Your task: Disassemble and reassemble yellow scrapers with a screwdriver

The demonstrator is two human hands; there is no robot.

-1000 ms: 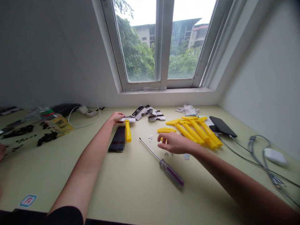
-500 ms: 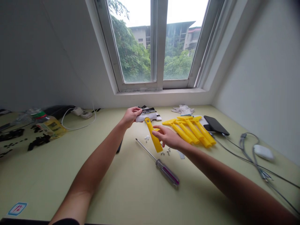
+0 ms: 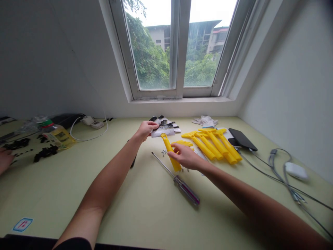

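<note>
My left hand (image 3: 145, 131) is shut on a white-and-black card packet (image 3: 162, 131), holding it up near the back of the table. A yellow plastic scraper handle (image 3: 170, 151) slants below that packet, its top end against it. My right hand (image 3: 185, 157) grips the handle's middle with its fingers across it. Small metal washers (image 3: 164, 152) lie just left of the handle, and tiny screws (image 3: 185, 169) sit under my right hand. A screwdriver with a clear purple handle (image 3: 179, 183) lies in front of both hands.
Several yellow scrapers (image 3: 213, 146) lie fanned out to the right, beside a black phone (image 3: 242, 139) and white gloves (image 3: 205, 121). Another person's hand (image 3: 5, 159) rests at the far left near black parts (image 3: 45, 153) and a plastic bag (image 3: 59, 137). Grey cables (image 3: 283, 180) run along the right.
The yellow handle has moved from beside the dark phone to between my hands. My left hand has taken up a packet from the pile. My left forearm now covers most of the phone.
</note>
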